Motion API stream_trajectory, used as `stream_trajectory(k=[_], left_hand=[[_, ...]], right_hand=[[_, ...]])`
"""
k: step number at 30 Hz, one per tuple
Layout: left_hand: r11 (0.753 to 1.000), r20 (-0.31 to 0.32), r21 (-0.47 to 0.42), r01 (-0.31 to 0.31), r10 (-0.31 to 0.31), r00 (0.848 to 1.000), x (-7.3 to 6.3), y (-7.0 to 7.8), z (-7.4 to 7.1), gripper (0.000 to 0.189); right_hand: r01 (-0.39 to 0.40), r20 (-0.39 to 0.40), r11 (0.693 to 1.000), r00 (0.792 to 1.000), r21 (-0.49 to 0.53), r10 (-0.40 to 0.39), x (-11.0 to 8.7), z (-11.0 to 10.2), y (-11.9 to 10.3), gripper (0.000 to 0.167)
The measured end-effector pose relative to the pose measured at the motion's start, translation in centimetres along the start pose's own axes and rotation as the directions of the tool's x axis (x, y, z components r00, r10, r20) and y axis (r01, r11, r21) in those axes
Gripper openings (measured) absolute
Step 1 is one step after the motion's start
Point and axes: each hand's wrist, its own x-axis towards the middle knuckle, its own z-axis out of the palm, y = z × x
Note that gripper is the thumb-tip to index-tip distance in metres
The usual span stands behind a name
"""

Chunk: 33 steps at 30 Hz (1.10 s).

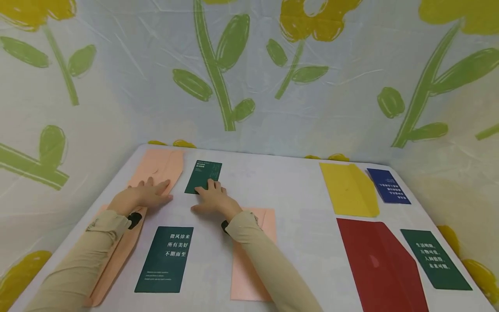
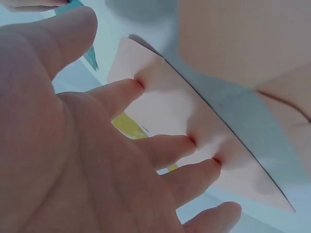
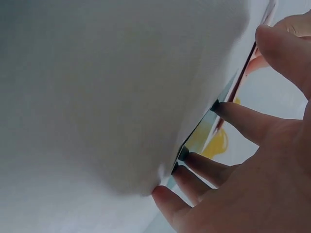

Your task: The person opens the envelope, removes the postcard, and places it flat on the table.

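Note:
My left hand (image 1: 145, 195) rests on a pink envelope (image 1: 163, 161) at the back left of the table. In the left wrist view its fingers are spread and three fingertips press on the paper of that envelope (image 2: 180, 99). Just right of it lies a dark green card (image 1: 202, 170) with white print. The right hand (image 1: 215, 201) touches the near edge of this card, fingers spread and bent slightly downward. From the right wrist the green card (image 3: 197, 133) shows as a thin sliver under the fingertips. Neither hand grips anything.
A second pink envelope (image 1: 130, 245) lies under the left forearm, beside a larger green card (image 1: 161, 260). Below the right forearm is another pink envelope (image 1: 246, 277). On the right lie a yellow envelope (image 1: 348, 190), a blue card (image 1: 389, 186), a red envelope (image 1: 383, 264) and a green card (image 1: 436, 260).

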Motion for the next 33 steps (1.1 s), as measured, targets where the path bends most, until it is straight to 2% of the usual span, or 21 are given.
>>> stream_trajectory(k=[8,14,19,26,33], left_hand=[[1.0,0.005,-0.007,-0.002,0.002,1.0,0.1,-0.8,-0.6,0.079],[1.0,0.008,-0.025,-0.004,0.004,1.0,-0.1,-0.9,-0.9,0.079],[0.999,0.007,-0.038,-0.006,0.007,1.0,0.0,-1.0,-0.8,0.08],[0.999,-0.002,-0.039,0.024,-0.024,1.0,0.1,-1.2,-0.5,0.083],[1.0,-0.021,-0.025,-0.018,0.017,1.0,0.3,-1.3,-0.4,0.083]], right_hand=[[0.004,-0.01,1.0,1.0,-0.024,-0.004,0.9,-0.1,-0.8,0.067],[0.006,-0.01,1.0,1.0,-0.003,-0.006,1.2,-0.3,-0.8,0.066],[0.005,-0.001,1.0,1.0,-0.006,-0.005,1.3,-0.2,-0.5,0.065],[0.025,0.001,1.0,1.0,0.001,-0.025,1.5,0.0,-0.3,0.064],[0.034,0.006,0.999,0.999,-0.001,-0.034,1.3,-0.3,-0.2,0.066]])
